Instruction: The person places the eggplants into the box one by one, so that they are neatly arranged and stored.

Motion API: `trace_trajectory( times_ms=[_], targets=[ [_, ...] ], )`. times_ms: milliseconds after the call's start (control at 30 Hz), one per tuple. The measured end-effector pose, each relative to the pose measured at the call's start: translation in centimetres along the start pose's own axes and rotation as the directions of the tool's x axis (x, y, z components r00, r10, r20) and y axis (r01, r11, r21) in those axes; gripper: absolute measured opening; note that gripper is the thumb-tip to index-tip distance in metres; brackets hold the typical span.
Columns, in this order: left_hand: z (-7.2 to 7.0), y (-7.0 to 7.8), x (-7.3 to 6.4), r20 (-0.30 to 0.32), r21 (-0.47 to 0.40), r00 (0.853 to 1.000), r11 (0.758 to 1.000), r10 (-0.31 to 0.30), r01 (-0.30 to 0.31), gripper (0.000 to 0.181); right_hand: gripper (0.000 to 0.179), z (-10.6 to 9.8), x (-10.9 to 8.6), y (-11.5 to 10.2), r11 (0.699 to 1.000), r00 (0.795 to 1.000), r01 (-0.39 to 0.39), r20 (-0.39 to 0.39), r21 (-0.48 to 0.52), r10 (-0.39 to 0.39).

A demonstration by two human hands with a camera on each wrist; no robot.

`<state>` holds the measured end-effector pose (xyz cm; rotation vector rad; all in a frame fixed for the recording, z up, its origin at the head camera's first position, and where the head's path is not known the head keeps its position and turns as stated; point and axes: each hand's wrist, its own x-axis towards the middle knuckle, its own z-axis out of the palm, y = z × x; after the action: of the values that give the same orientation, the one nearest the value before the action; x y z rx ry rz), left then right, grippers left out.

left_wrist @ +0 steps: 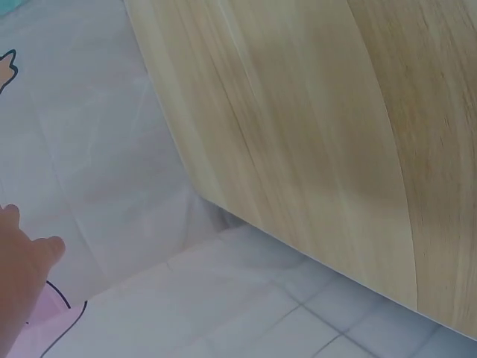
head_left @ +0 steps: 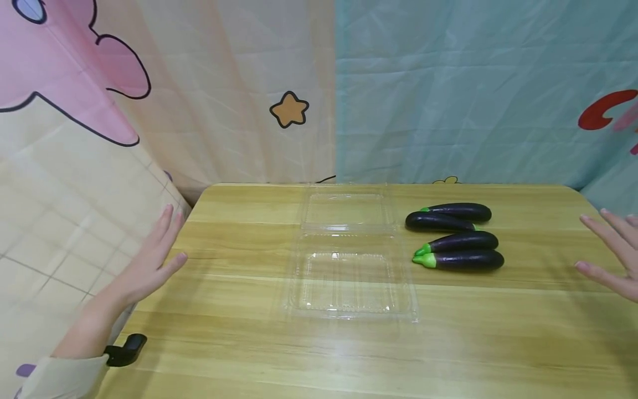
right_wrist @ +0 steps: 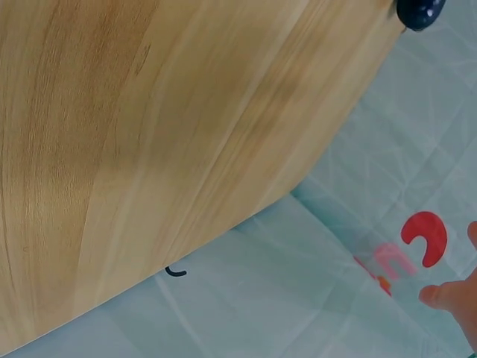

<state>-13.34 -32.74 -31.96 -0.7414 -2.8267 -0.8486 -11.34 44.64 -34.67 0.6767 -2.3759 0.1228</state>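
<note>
My left hand (head_left: 144,265) is raised over the table's left edge, fingers straight and thumb apart, holding nothing. At the right border of the head view my right hand (head_left: 615,252) is spread in the air, partly cut off by the frame. Between them a clear plastic clamshell box (head_left: 349,277) lies with its lid (head_left: 349,210) folded back behind it; nothing is inside. To its right lie several dark purple eggplants with green stems: a front pair, including the nearest eggplant (head_left: 468,260), and a back pair, including the farthest eggplant (head_left: 463,210). Neither hand touches anything.
The wooden table (head_left: 239,343) has rounded back corners. Behind it hangs a printed curtain (head_left: 428,100) with cartoon figures, close to the table's back edge. A black strap (head_left: 127,350) sits on the left wrist. One eggplant end (right_wrist: 419,11) shows in the right wrist view.
</note>
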Motion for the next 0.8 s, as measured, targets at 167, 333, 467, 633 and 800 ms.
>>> trace_trajectory(
  times_ms=[167,333,467,633,800],
  targets=[
    [0.4,0.7,0.4,-0.006,-0.133,1.0,0.991,-0.004,0.003,0.069,0.075,0.0,0.0,-0.6,0.979,0.984,-0.157,0.101,0.13,0.145],
    [1.1,1.5,0.6,0.008,-0.206,0.999,0.978,-0.043,0.043,0.071,0.077,0.1,0.4,-1.5,0.954,0.961,-0.236,0.188,0.185,0.202],
    [2.1,2.1,1.1,0.049,-0.282,0.996,0.955,-0.076,0.087,0.072,0.07,0.5,0.7,-2.1,0.931,0.945,-0.281,0.237,0.231,0.227],
    [4.1,2.6,1.7,0.097,-0.413,0.992,0.904,-0.076,0.11,0.069,0.069,1.2,1.0,-3.0,0.881,0.878,-0.403,0.375,0.246,0.297],
    [6.0,3.0,2.3,0.16,-0.537,0.985,0.832,-0.061,0.139,0.067,0.066,2.0,1.7,-3.9,0.845,0.815,-0.482,0.471,0.231,0.337]
  ],
)
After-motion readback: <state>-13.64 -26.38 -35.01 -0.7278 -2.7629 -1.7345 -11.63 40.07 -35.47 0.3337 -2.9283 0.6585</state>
